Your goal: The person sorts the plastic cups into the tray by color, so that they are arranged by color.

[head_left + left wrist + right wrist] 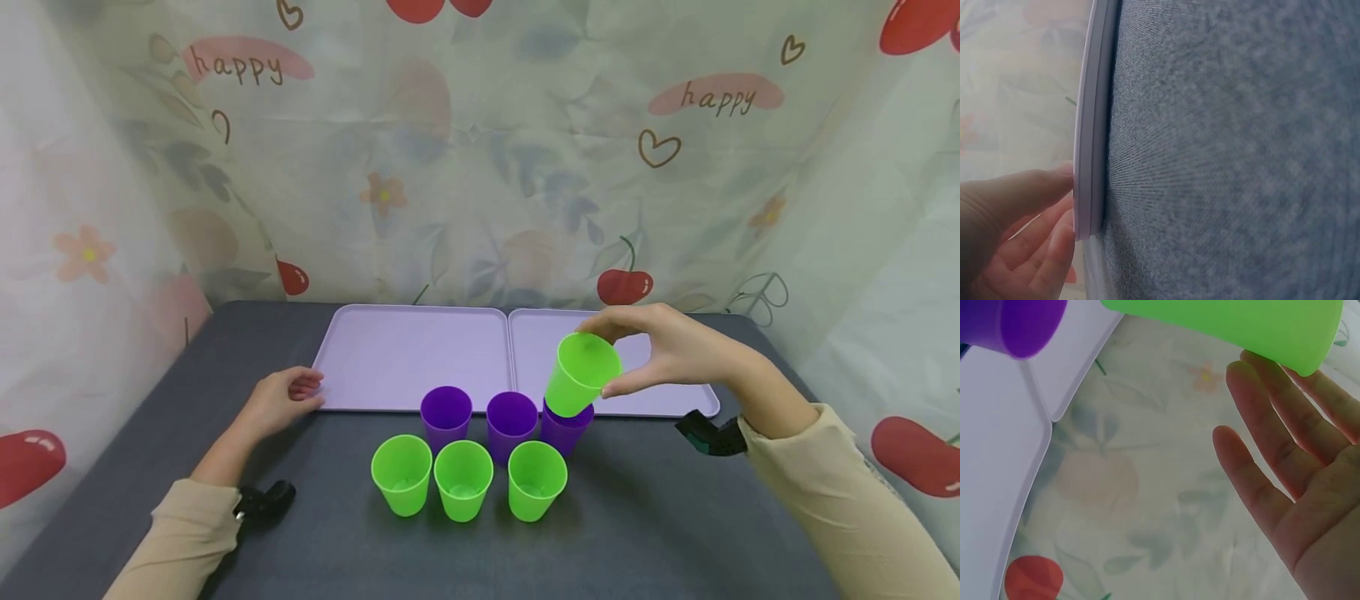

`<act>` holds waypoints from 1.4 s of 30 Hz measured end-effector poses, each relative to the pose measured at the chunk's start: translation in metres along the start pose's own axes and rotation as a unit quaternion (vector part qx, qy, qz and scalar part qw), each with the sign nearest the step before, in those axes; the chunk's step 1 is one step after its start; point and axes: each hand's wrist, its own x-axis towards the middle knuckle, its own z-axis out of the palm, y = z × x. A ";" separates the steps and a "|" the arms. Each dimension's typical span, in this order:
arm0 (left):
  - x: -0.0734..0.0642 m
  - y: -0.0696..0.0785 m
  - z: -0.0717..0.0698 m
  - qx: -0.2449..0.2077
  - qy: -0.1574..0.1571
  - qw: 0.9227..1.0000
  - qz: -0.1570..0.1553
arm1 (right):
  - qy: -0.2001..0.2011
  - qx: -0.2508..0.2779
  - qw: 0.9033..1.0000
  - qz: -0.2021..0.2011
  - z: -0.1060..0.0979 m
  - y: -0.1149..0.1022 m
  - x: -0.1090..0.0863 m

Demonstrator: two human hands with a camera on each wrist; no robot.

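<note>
A light green plastic cup [585,367] is raised and tilted in my right hand [660,346], thumb on one side and fingers on the other near its rim. In the head view it overlaps a purple cup [567,433]. The right wrist view shows the green cup [1241,328] against the fingers [1310,425]. My left hand [281,400] rests at the front left corner of a lilac tray [412,350]. In the left wrist view, the thumb [1035,190] and fingertips touch the tray rim [1091,137], fingers loosely bent.
Three green cups [463,483] stand mouth-up in a front row on the dark grey cloth [337,533]. Behind them are two more purple cups, one left [446,417] and one middle [512,421]. A second lilac tray [540,342] adjoins the first; a printed curtain [472,167] hangs behind.
</note>
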 end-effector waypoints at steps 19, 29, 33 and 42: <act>0.001 -0.003 -0.001 0.000 -0.006 1.000 -0.003 | -0.019 0.054 0.998 0.023 0.005 -0.005 0.079; 0.002 -0.004 0.000 -0.002 -0.003 1.000 -0.005 | -0.002 0.007 0.998 0.062 0.023 -0.009 0.119; 0.002 -0.005 0.000 0.000 -0.004 1.000 -0.005 | -0.012 -0.001 0.998 0.066 0.033 -0.009 0.137; 0.003 -0.005 0.000 0.001 -0.003 1.000 -0.003 | -0.044 0.022 0.996 0.069 0.058 -0.014 0.169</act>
